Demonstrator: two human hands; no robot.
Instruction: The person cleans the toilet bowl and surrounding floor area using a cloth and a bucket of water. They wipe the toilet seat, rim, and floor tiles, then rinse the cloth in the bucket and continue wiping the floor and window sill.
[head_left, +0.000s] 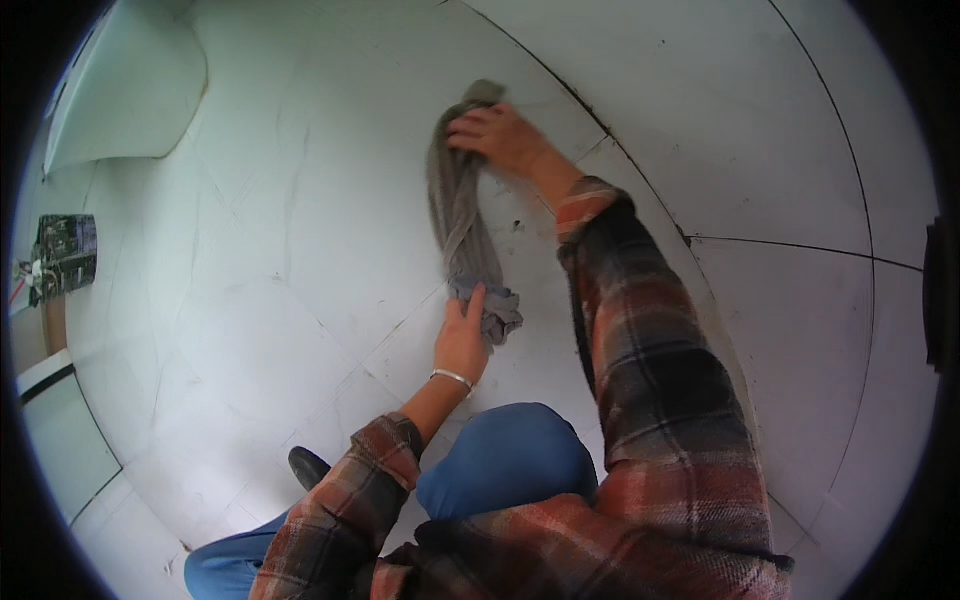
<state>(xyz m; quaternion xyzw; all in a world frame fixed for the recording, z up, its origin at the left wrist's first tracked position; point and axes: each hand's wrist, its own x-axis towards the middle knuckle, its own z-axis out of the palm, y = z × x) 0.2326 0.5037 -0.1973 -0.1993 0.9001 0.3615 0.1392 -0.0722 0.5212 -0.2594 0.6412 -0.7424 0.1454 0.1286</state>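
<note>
A long grey cloth (459, 202) lies stretched and loosely folded over pale tiles, running from its far end down towards my knee. My left hand (461, 337), with a silver-coloured bangle at the wrist, grips the bunched near end, where crumpled folds stick out to its right. At the far end my right hand (499, 139) is bent over the cloth, its fingers on the folds. That hand and the cloth's tip are slightly blurred. The palm side of both hands is hidden.
A tiled surface (300, 225) with dark joints spreads around the cloth. To the left are a dark patterned bin-like container (67, 251) and a pale curved panel (127, 90). My blue-trousered knee (510, 457) is close below the cloth, a dark shoe (307, 466) to its left.
</note>
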